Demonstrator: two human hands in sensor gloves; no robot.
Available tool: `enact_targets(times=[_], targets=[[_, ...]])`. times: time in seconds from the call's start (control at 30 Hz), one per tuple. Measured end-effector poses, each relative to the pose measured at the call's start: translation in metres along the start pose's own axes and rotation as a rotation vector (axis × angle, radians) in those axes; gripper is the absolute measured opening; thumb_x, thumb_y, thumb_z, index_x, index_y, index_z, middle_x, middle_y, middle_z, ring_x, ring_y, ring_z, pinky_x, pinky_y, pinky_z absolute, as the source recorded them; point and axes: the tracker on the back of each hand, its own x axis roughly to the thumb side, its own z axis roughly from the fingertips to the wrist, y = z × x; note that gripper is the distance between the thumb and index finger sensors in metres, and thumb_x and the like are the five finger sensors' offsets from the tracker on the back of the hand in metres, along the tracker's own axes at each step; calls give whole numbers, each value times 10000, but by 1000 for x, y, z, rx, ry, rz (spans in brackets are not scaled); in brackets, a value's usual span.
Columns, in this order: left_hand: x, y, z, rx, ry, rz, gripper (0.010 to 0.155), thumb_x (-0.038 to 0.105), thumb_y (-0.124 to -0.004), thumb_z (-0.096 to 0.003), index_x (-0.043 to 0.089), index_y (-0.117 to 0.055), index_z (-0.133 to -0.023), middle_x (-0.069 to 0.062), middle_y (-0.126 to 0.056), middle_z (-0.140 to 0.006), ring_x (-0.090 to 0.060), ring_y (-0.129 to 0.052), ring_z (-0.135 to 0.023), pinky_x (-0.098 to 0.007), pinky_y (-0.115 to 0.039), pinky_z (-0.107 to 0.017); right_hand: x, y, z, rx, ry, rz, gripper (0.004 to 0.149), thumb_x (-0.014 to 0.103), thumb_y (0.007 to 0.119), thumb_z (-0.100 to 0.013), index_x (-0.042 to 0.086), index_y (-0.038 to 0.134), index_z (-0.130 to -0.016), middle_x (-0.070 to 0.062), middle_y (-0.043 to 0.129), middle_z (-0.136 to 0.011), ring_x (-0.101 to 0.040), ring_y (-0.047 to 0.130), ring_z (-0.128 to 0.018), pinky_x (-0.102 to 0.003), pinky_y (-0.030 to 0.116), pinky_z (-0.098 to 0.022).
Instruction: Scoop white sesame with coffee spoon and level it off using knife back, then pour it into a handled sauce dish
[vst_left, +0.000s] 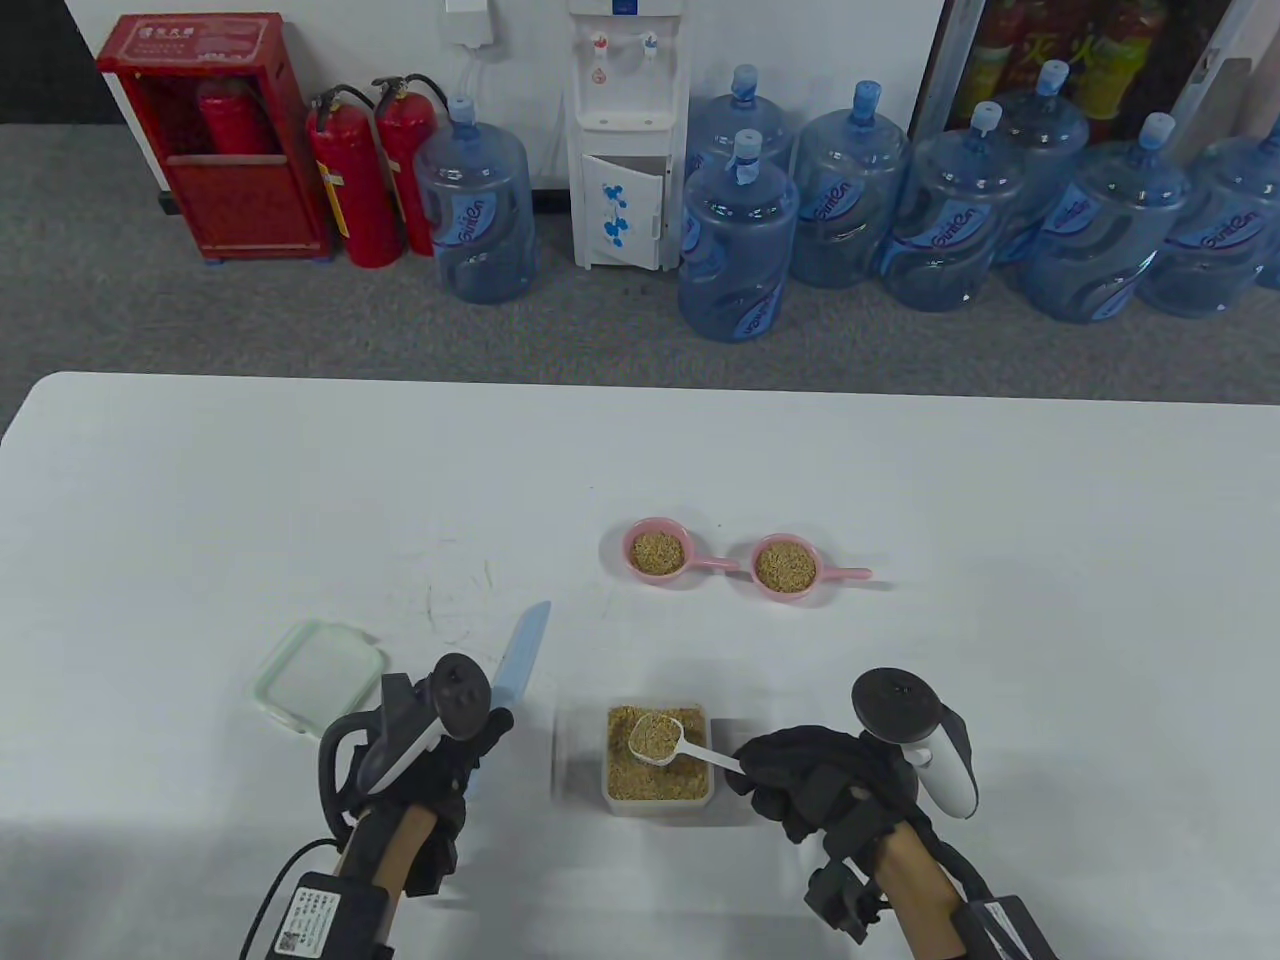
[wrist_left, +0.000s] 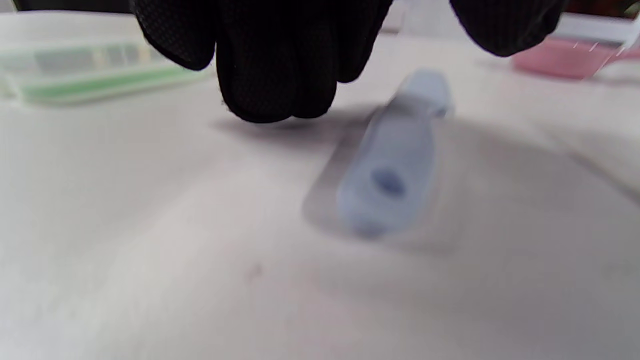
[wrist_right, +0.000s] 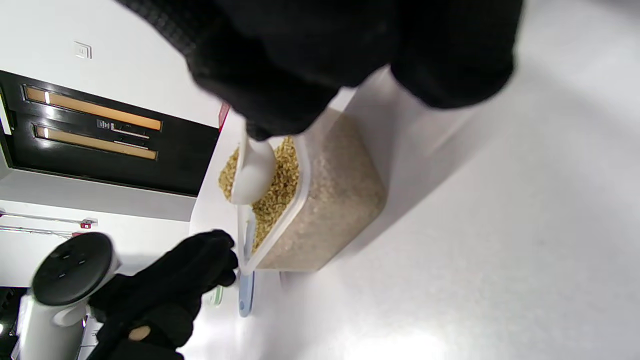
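Observation:
A clear tub of sesame (vst_left: 657, 790) stands at the table's near middle. My right hand (vst_left: 775, 775) pinches the handle of a white coffee spoon (vst_left: 655, 738), whose bowl is heaped with sesame just above the tub (wrist_right: 325, 200). A light blue knife (vst_left: 525, 650) lies on the table left of the tub, blade pointing away. My left hand (vst_left: 450, 745) hovers over its handle (wrist_left: 390, 165); the fingers (wrist_left: 280, 75) hang just above and beside it without gripping. Two pink handled sauce dishes (vst_left: 657, 550) (vst_left: 785, 565) sit farther back, both holding sesame.
The tub's green-rimmed clear lid (vst_left: 318, 675) lies to the left of my left hand. Beyond the table's far edge are water jugs, a dispenser and fire extinguishers on the floor.

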Motion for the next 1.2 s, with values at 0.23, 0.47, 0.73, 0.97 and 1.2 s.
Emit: enact_targets(times=[0.23,0.47,0.73,0.97,1.2], targets=[[18,-6,-3,37,26,-151,589,509,-803,-506,161,-765,-980,-34,-904,-792,-195,-981,-605,-518,-736,-689,0,0,0,-4,1,8,436,319,693,-604,33,900,-860,-23,984,-485,-43,899,-212,-390,873,-372],[15,-4,-4,-30,-18,-42,499,500,-820,-501,183,-816,-886,-5,-938,-682,-165,-992,-489,-498,-778,-642,2,-2,2,-10,-10,13,435,318,693,-605,32,900,-859,-25,983,-484,-44,898,-212,-390,873,-371],[24,27,28,9,-270,169,464,488,-800,-515,191,-819,-871,-16,-926,-658,-157,-976,-476,-497,-773,-650,2,-3,2,-15,-11,24,435,317,694,-605,31,901,-858,-26,983,-483,-45,898,-211,-392,873,-370],[56,25,58,-230,-601,459,458,482,-793,-533,178,-819,-874,-25,-922,-652,-161,-968,-466,-499,-764,-651,3,-4,2,-18,-14,38,433,313,698,-603,29,901,-859,-31,983,-484,-50,898,-211,-396,872,-370],[80,12,68,-281,-612,269,457,474,-791,-542,173,-815,-884,-28,-920,-663,-166,-967,-478,-501,-758,-661,3,-3,2,-20,-16,66,433,312,700,-602,28,903,-857,-33,984,-483,-52,899,-211,-397,871,-370]])
